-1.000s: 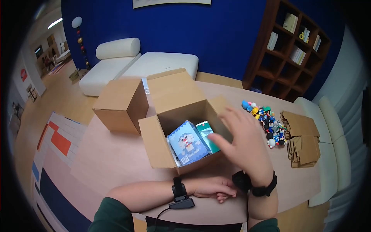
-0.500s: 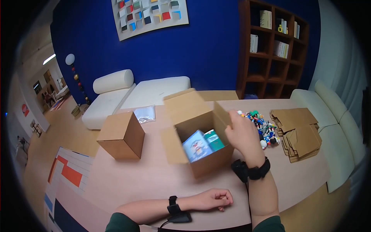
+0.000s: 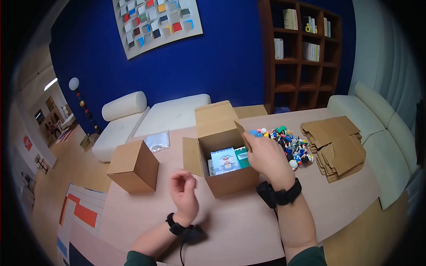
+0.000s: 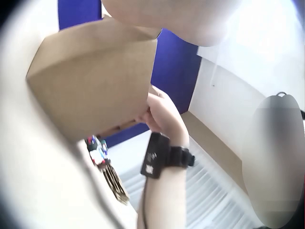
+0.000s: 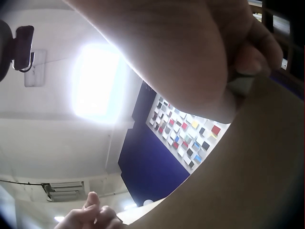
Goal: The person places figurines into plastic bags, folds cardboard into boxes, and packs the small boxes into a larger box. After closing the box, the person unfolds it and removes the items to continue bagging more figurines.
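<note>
Pale tabletop (image 3: 230, 226), open carton (image 3: 233, 185) in the middle.
Brown and plain, its flaps raised, it holds a blue patterned box (image 3: 225, 160) beside a green one (image 3: 241, 154). The right hand's (image 3: 271, 163) fingers grip the right flap (image 3: 241, 132); the left hand's (image 3: 184, 199) curl around nothing near the left flap (image 3: 192, 155). Best to guide cardboard lightly along its crease, bracing the carton's side against sliding.

Blue wall (image 3: 230, 53), hung with multicoloured art (image 3: 157, 26). White daybed (image 3: 175, 116) below, ball-topped lamp (image 3: 74, 83) beside. To the right, brown shelf (image 3: 306, 62) with books (image 3: 290, 19), pale sofa (image 3: 395, 133), whitish curtain (image 3: 377, 57). Wood floor (image 3: 46, 173), patterned rug (image 3: 80, 210) at left. Bright light (image 5: 97, 81) on white ceiling (image 5: 47, 148).
</note>
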Demonstrator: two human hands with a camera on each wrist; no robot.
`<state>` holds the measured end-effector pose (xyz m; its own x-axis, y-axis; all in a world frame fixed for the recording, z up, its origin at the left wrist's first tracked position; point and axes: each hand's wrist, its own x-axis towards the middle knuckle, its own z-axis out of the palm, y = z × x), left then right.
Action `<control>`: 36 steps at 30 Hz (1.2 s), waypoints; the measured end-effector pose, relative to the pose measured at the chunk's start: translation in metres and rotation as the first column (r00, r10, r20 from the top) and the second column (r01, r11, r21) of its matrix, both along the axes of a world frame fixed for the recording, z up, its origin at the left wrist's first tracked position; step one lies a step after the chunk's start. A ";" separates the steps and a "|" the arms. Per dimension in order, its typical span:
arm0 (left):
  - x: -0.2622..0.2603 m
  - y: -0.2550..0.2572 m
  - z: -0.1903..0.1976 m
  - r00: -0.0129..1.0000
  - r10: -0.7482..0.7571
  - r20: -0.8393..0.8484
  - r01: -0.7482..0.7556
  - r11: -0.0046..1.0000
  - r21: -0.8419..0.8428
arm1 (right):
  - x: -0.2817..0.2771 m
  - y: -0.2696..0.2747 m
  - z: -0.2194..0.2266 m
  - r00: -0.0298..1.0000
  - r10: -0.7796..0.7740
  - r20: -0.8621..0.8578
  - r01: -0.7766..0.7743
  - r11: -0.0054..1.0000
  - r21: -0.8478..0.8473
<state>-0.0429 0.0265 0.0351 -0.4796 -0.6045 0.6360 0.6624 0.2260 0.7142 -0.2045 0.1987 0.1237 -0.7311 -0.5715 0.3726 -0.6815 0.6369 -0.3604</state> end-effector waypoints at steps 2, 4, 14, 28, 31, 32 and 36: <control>-0.001 -0.018 0.015 0.990 0.131 -0.052 -0.135 0.987 -0.086 | 0.001 0.001 0.000 0.999 0.040 -0.023 -0.041 0.998 -0.052; -0.010 -0.026 0.028 0.972 0.221 -0.085 -0.230 0.966 -0.121 | 0.000 0.004 -0.001 0.998 0.050 -0.028 -0.051 0.996 -0.069; -0.011 -0.056 0.028 0.920 -0.334 0.207 0.251 0.905 0.345 | 0.020 -0.005 -0.002 0.966 0.257 0.012 -0.255 0.964 -0.076; -0.020 -0.067 0.025 0.860 -0.342 0.379 0.250 0.929 0.272 | 0.022 -0.018 -0.005 0.873 0.434 0.221 -0.425 0.901 -0.091; -0.023 -0.065 0.020 0.900 -0.337 0.275 0.250 0.918 0.307 | 0.021 -0.009 0.008 0.781 0.509 0.361 -0.474 0.860 -0.188; -0.023 -0.066 0.019 0.899 -0.369 0.235 0.292 0.906 0.306 | 0.020 -0.007 0.015 0.718 0.537 0.443 -0.489 0.842 -0.228; -0.025 -0.073 0.005 0.890 -0.413 0.192 0.354 0.893 0.278 | 0.011 0.007 0.023 0.487 0.596 0.638 -0.461 0.796 -0.392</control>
<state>-0.0675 -0.0462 0.0398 -0.8233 -0.4560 0.3380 0.4650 -0.2003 0.8624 -0.1940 0.2057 0.1466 -0.3693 -0.9293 0.0040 -0.3578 0.1382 -0.9235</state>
